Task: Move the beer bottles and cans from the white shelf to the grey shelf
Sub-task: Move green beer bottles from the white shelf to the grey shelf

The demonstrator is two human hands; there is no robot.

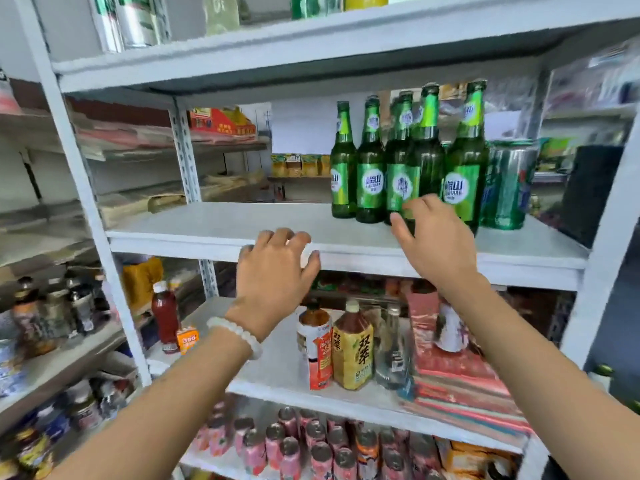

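Watching the head cam here: both hands are up in front of the white shelf. My view has the right hand reaching at the cluster of green beer bottles, fingers spread and loose, thumb out to the side, not wrapped around anything yet. Its fingertips sit right at the label of the front bottle, but I can't tell if they're actually touching glass. The bottles stand upright, packed tight together just beyond that hand, with a green can right of them, off past the hand's far side. The left hand hovers lower and to the left of the right one, fingers slightly bent and relaxed, holding nothing, roughly level with the shelf's front edge. There's a white bead bracelet on that wrist. Below the hands, the next board down has a few drink bottles and some red packets, and further down a bunch of pink cans. More cans sit on the board above the hands.
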